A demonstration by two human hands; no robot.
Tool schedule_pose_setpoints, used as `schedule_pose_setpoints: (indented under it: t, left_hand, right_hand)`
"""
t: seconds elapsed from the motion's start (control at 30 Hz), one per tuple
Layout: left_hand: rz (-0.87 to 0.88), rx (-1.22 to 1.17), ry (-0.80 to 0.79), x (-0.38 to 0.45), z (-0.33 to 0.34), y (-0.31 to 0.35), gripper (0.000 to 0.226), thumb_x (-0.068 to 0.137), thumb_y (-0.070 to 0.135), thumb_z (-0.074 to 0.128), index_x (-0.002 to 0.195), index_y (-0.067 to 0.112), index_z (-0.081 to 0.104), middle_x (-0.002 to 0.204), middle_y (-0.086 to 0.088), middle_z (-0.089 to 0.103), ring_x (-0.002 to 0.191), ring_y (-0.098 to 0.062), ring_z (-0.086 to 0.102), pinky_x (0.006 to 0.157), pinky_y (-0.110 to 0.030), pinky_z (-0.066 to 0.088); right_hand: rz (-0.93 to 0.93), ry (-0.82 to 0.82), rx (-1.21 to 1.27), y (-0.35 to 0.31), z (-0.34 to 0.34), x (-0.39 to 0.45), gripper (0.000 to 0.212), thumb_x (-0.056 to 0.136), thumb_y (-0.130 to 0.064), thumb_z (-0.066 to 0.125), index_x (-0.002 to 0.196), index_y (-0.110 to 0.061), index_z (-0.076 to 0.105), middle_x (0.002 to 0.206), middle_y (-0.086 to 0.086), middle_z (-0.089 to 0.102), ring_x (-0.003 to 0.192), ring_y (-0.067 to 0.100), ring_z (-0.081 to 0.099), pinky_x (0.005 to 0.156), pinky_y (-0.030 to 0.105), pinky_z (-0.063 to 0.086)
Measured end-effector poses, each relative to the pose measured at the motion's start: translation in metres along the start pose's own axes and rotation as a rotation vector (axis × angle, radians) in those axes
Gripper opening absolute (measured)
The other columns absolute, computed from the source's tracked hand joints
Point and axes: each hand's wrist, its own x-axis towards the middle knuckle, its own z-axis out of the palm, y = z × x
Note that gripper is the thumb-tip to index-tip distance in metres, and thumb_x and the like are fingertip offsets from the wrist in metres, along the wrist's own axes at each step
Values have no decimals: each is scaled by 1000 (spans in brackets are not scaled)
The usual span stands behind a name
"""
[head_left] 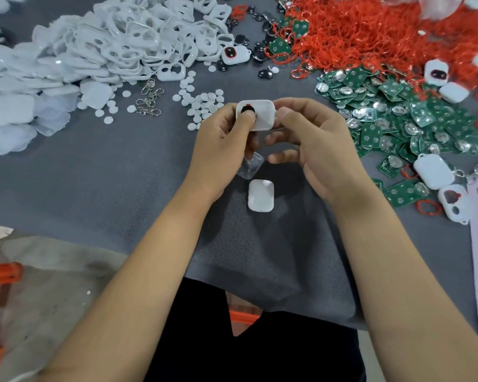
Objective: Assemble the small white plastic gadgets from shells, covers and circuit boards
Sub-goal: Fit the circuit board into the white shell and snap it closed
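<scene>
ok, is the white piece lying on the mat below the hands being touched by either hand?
No: the white piece lies alone on the grey mat, apart from both hands, which hold a white gadget above.

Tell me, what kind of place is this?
Probably a small assembly workshop. Heaps of white shells, green boards and red rings lie loose on a grey mat, and both hands hold a gadget.

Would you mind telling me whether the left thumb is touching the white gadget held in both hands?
Touching. The head view shows the left hand pressing its thumb flat on the white gadget, over its dark window.
</scene>
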Motion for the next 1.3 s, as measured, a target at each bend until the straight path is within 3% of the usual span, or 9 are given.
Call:
schedule_pose_setpoints:
  t: [0.1, 0.33, 0.73, 0.97, 1.1, 1.2, 1.3]
  left_hand:
    - [-27, -65, -24, 0, 0, 1, 23, 105, 17, 48, 106, 10, 70, 86, -5, 76, 65, -17, 69, 52, -27, 52]
    - [-39, -107, -74, -1, -1, 4, 24, 107, 15, 49, 104, 10, 72, 86, -11, 79, 69, -24, 76, 59, -27, 59]
    - [-3, -35, -53, -5, -1, 5, 17, 104, 10, 57, 109, 9, 73, 87, -6, 80, 75, -20, 78, 63, -24, 60]
    - [11, 9, -119, -3, -2, 0, 18, 108, 13, 54, 112, 10, 71, 91, -4, 80, 82, -19, 79, 70, -25, 61]
    - [-8, 58, -132, -1, -2, 0, 19, 109, 13, 53, 114, 9, 70, 92, -5, 80, 85, -20, 79, 74, -28, 63]
    - [-22, 80, -123, -1, -2, -1, 18, 108, 12, 54, 116, 6, 69, 96, -9, 79, 86, -22, 79, 80, -36, 65]
    - [-7, 98, -108, -1, -3, -1, 20, 108, 13, 55, 118, 5, 70, 98, -11, 79, 88, -22, 79, 78, -34, 65]
  right_hand:
    - [8, 73, 16, 0, -1, 2, 13, 103, -11, 61, 110, -6, 70, 81, 3, 70, 68, 18, 67, 51, 28, 55]
    - [15, 86, -15, 2, -1, 3, 13, 104, -12, 59, 108, -5, 70, 75, 0, 69, 64, 17, 66, 50, 28, 55]
    - [-13, 97, -62, 3, 0, 1, 13, 103, -11, 60, 108, -6, 71, 78, 2, 70, 67, 18, 68, 52, 29, 57]
    - [-15, 103, -70, 3, -1, 0, 12, 102, -11, 61, 106, -8, 72, 75, -1, 69, 67, 17, 66, 52, 29, 57]
    - [-22, 79, -131, 4, -1, 0, 11, 101, -11, 63, 104, -9, 73, 76, 5, 65, 68, 15, 62, 56, 30, 59]
    - [-54, 44, -203, 4, 0, -1, 10, 101, -11, 65, 100, -15, 73, 69, -3, 65, 67, 12, 64, 58, 30, 60]
    - [-76, 17, -231, 3, 0, -2, 8, 102, -10, 64, 102, -12, 72, 69, -5, 67, 64, 11, 67, 58, 30, 60]
